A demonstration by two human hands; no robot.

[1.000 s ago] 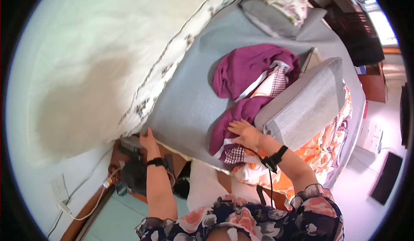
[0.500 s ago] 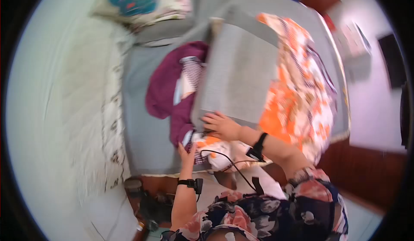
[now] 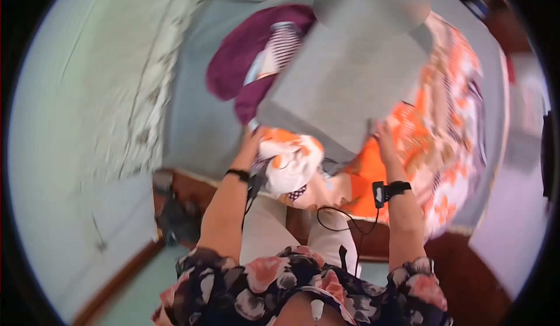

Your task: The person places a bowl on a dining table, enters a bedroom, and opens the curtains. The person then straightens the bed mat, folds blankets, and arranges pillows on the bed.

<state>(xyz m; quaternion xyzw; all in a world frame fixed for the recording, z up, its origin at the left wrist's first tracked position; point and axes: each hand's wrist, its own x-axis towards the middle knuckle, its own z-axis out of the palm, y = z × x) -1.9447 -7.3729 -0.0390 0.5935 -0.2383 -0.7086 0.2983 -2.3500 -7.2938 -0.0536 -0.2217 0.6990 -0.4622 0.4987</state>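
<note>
A large grey fabric-covered box (image 3: 350,75) lies slanted across the bed, its far end blurred. My right hand (image 3: 384,138) grips the near right corner of this box. By the near left corner is my left hand (image 3: 251,142), its fingertips blurred where the box, a purple cloth (image 3: 251,55) and a white-and-orange cloth (image 3: 291,157) meet; whether it holds anything is unclear. Striped fabric (image 3: 283,49) shows on the purple cloth, left of the box. An orange-and-white patterned cloth (image 3: 443,133) spreads along the right side.
The bed has a grey sheet (image 3: 195,98) and stands beside a pale wall (image 3: 76,116) on the left. A dark cable (image 3: 338,230) hangs from the right wrist band (image 3: 388,193). Dark items (image 3: 175,218) sit on the floor at lower left.
My right hand has moved from the top of the box near its left corner to its near right corner. My left hand stays by the left corner. The view has shifted.
</note>
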